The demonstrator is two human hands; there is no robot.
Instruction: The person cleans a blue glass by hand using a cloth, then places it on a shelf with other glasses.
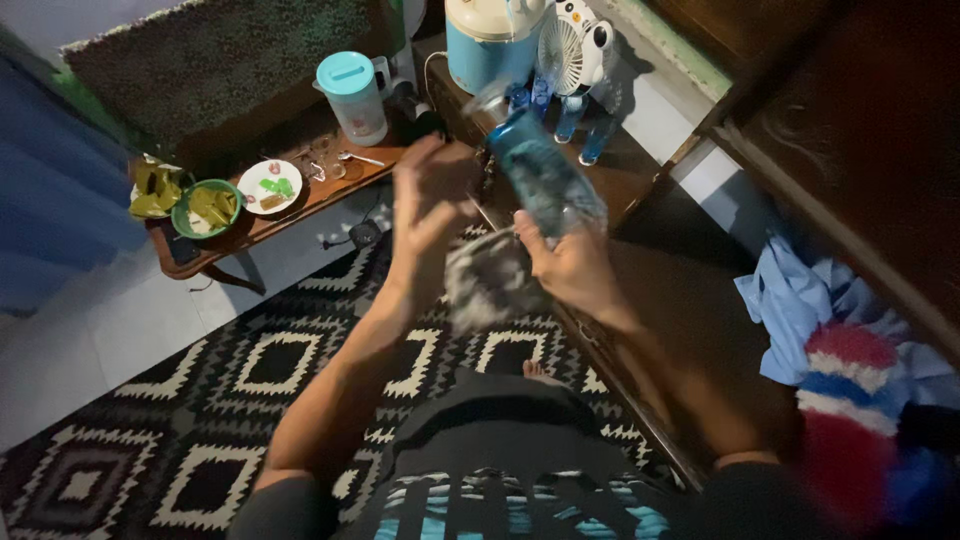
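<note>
Right hand: my right hand was closed around the lower end of a clear bottle with a blue label, thumb across the front, holding it tilted up and away from me.
Left hand: my left hand was raised just beside the bottle with fingers spread wide; it was motion-blurred, so I could not tell whether it touched anything.
Cloth: a grey, blurred cloth sat between my two hands, below the bottle; which hand had hold of it I could not make out.
Bottle position: above the edge of the dark wooden table, over the patterned rug.
Nearby: a low tray table with a green bowl, a white plate and a teal-lidded jug.
Hard to see: the bottle's top was smeared by blur; a blue cloth pile ran off at the right.
</note>
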